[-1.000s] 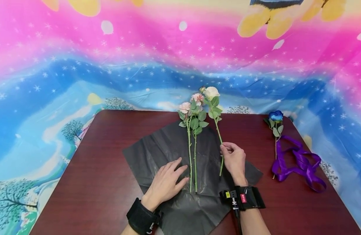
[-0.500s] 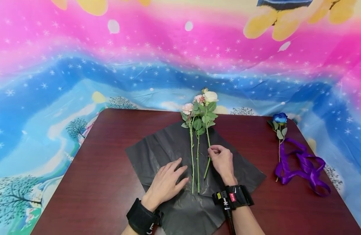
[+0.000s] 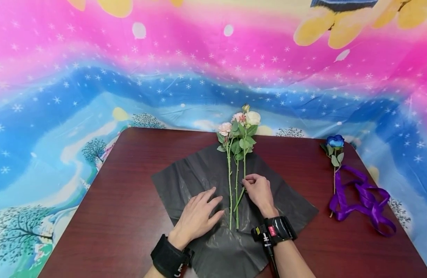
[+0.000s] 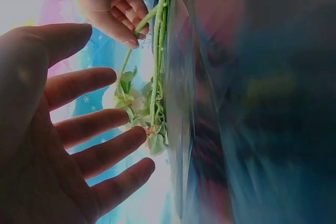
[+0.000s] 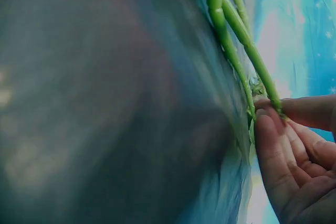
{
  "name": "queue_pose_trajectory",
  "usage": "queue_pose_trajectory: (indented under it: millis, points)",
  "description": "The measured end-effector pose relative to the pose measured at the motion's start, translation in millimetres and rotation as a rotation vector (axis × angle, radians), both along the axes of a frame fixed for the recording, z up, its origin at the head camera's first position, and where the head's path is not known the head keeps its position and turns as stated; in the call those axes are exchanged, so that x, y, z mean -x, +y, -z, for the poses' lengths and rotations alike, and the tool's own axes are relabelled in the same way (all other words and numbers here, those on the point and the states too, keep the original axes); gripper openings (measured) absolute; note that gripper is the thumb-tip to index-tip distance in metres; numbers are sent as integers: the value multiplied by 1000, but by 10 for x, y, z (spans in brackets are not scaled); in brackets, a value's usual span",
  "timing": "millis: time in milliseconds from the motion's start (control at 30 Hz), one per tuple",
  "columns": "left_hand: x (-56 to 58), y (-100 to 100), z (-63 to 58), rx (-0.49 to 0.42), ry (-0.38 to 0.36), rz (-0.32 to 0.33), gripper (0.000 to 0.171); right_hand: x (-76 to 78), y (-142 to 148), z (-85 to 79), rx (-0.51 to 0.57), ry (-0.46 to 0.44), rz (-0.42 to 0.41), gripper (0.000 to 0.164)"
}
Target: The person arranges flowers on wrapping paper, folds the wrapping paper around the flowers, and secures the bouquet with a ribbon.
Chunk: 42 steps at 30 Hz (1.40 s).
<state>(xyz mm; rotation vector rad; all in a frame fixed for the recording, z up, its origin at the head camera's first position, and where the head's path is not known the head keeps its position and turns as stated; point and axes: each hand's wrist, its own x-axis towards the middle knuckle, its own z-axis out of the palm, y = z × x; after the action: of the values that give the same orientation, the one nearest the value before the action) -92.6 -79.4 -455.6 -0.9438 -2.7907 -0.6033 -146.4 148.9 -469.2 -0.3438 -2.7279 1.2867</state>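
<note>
My right hand [image 3: 260, 193] pinches the green stem of a white rose [image 3: 253, 118] between thumb and fingers; the right wrist view shows the pinched stem [image 5: 254, 59] close up. This stem slants, its lower end crossing one of the pink rose stems. Two stems of pink roses [image 3: 225, 129] lie side by side on a black sheet of wrapping paper [image 3: 185, 181], their blooms past the table's far edge. My left hand [image 3: 198, 214] lies over the sheet, left of the stems, with fingers spread and nothing held. In the left wrist view its fingers [image 4: 100, 127] are apart from the stems.
On the right side of the dark red table [image 3: 119, 185] lies a blue rose [image 3: 335, 141] with a loose purple ribbon [image 3: 362, 193] beside its stem. A colourful printed cloth [image 3: 185, 85] hangs behind the table.
My right hand has moved left with the white rose, bringing it against the pink roses and tilting its stem's lower end to the left. The left hand has stayed in place.
</note>
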Motion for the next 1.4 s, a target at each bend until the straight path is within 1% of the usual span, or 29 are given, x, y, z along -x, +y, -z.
queue_pose_trajectory:
  millis: [200,300,500,667,833,1067,1233,1400]
  points:
    - [0,0,14,-3,-14,-3,41,-9,-5,39,-56,-14,-46,12]
    - [4,-3,18,-6,-16,-4,41,-13,-5,46,-87,-29,-74,14]
    - [6,-7,33,-12,-17,-6,40,-13,-7,41,-153,-60,-88,17]
    - [2,-5,45,-9,-21,-5,40,-17,-7,33,-163,-63,-105,20]
    - [5,-5,48,-7,-31,-5,40,-23,9,34,-166,-56,-120,26]
    - [3,5,41,-9,-37,-1,40,-54,42,21,-165,-51,-113,33]
    - [-1,11,31,-8,-30,4,40,-86,59,-18,-171,-38,-99,29]
    - [10,16,17,-11,-3,9,40,-128,101,-79,-185,-64,-75,27]
